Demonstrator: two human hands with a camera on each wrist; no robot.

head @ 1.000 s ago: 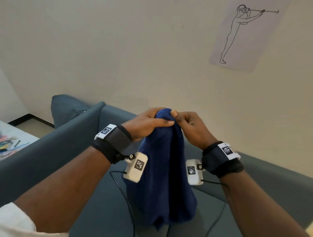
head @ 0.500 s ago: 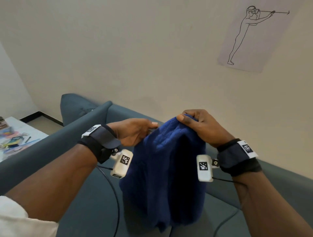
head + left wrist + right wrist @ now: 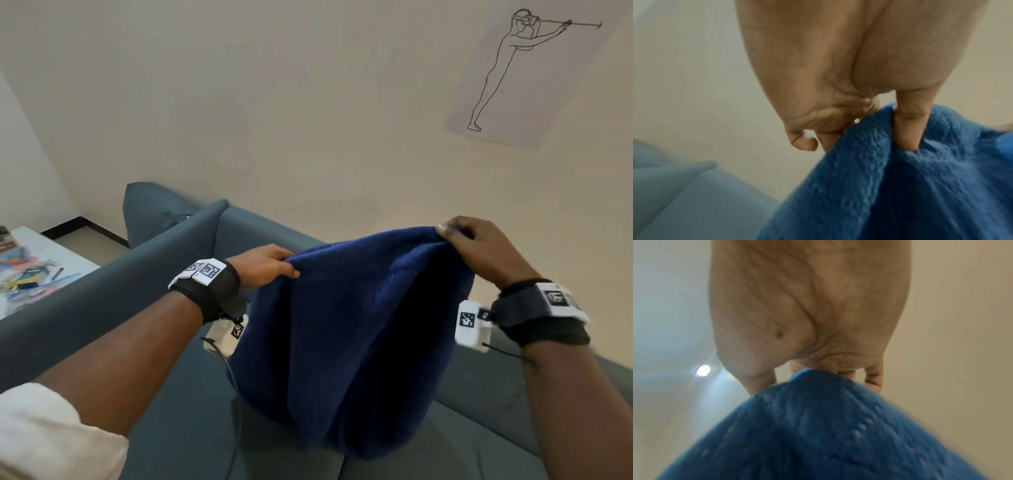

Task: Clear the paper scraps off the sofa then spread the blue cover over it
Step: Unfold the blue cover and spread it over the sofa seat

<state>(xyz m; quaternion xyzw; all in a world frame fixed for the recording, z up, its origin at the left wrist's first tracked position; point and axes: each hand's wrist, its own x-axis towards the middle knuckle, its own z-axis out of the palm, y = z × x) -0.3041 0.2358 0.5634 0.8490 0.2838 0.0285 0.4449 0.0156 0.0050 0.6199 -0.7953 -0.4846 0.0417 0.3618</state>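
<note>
We look down on a grey-blue fabric sofa [image 3: 178, 428] set against a plain cream wall [image 3: 274, 102]. Its long padded arm [image 3: 102, 308] runs along our left, and a matching cushion [image 3: 150, 209] rises beyond it. High on the wall at the right hangs a pale sheet with a line drawing of a standing figure [image 3: 534, 75]. Past the arm, a low white table [image 3: 68, 253] carries a jumble of colourful items [image 3: 27, 274].

The dark blue knitted cover [image 3: 349, 335] hangs bunched above the seat; we cannot tell whether its lower folds touch the cushions. The left hand [image 3: 265, 265] grips its top edge at one side and the right hand [image 3: 479, 250] pinches the other, the two well apart. Black wrist bands [image 3: 219, 291] carry white tagged blocks.

Only the left wrist view shows a fingertip [image 3: 906, 129] dug into the knit. Only the right wrist view shows a small bright light [image 3: 702, 370] overhead.
</note>
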